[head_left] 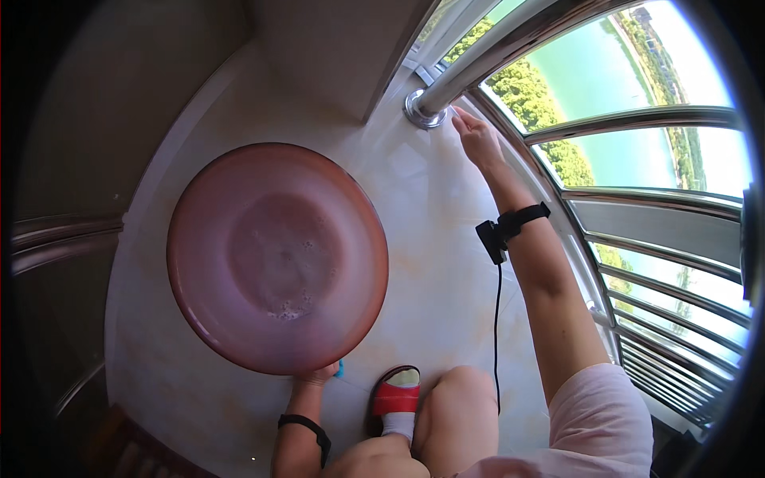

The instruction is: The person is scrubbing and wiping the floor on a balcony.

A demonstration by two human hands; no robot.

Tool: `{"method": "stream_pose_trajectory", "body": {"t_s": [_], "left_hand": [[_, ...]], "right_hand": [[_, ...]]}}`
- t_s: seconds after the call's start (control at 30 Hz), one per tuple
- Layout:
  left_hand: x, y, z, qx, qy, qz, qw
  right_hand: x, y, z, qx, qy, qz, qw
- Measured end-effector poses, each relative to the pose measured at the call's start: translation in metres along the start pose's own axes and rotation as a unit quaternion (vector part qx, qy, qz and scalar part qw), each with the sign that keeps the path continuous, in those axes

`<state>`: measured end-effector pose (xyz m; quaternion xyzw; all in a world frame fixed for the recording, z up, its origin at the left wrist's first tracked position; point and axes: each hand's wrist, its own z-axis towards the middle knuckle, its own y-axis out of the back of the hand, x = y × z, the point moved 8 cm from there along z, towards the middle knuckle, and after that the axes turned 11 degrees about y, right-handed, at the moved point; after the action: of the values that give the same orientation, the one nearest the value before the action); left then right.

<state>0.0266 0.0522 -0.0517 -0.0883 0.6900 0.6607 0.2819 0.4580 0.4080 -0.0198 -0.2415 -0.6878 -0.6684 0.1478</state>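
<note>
A large reddish-pink plastic basin (203,263) stands before me, with shallow cloudy water (281,251) and some suds at its bottom. My left hand (320,375) is at the basin's near rim, its fingers mostly hidden beneath it. A bit of blue material (340,368) shows beside that hand; whether I grip it or the rim is unclear. Stretched forward, my right hand (479,140) has its fingers drawn together beside the round metal base flange (425,109) of a railing post (478,66). Something thin and pale shows at its fingertips, too small to identify.
Metal railing bars (633,119) and windows run along the right, with trees and water beyond. A dark panelled wall (66,179) borders the left of the tiled floor (442,287). A black cable (497,334) hangs from my right wrist strap. A red slipper (397,400) is on my foot.
</note>
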Motion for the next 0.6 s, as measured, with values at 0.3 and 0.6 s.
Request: {"method": "stream_pose_trajectory", "body": {"t_s": [0.3,0.6], "left_hand": [[-0.01,0.009,0.015,-0.02,0.006,0.013,1.0],[0.007,-0.02,-0.002,0.069,0.051,-0.005,0.996]], "right_hand": [[-0.152,0.106,-0.258,0.032,-0.149,-0.198,0.968],[-0.007,0.012,-0.062,0.002,-0.035,-0.008,0.999]]}}
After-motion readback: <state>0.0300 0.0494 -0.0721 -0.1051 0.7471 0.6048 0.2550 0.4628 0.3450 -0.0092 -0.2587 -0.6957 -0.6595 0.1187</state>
